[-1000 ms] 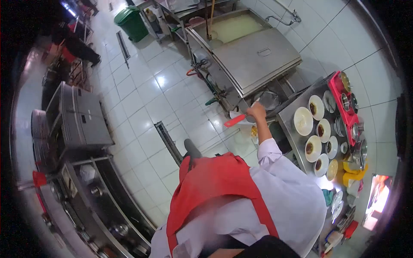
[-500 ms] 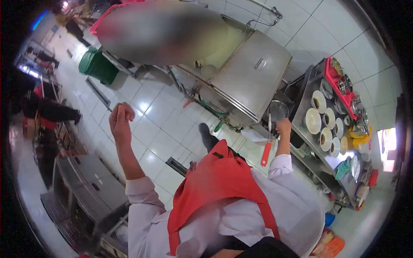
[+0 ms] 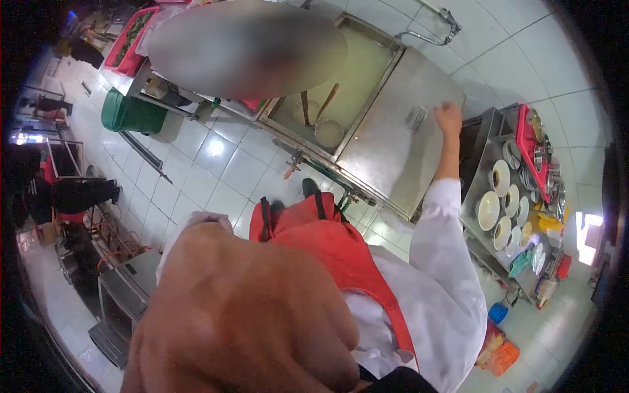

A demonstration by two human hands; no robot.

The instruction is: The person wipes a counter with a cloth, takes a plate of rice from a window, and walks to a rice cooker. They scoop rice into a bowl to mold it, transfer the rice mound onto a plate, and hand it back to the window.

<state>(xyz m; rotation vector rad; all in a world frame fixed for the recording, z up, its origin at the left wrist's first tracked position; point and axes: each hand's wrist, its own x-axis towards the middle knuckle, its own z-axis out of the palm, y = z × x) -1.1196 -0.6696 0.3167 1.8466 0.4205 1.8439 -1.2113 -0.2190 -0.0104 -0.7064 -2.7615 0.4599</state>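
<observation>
My left hand (image 3: 249,308) looms large right before the camera, its back and knuckles turned to me. Its fingers are bent away out of sight, so whether it holds anything is hidden. My right hand (image 3: 449,119) is stretched out over the flat steel lid (image 3: 400,150), right of the lid's small handle (image 3: 415,118); its fingers look slightly apart, with nothing seen in them. Contact with the lid cannot be told. Beside the lid is an uncovered vat of pale, cloudy liquid (image 3: 367,62). A round strainer (image 3: 329,133) and brown wooden-looking handles (image 3: 327,105) rest in it.
A steel counter (image 3: 481,213) at the right carries several bowls (image 3: 488,209), some with dark contents, and a red tray (image 3: 536,154). A tap pipe (image 3: 432,36) runs along the tiled wall. Far left stand a green bin (image 3: 131,112) and a red crate of greens (image 3: 131,42).
My left hand has come up close to the camera. My right hand has moved from beside the red-handled strainer up over the lid; that strainer is out of sight.
</observation>
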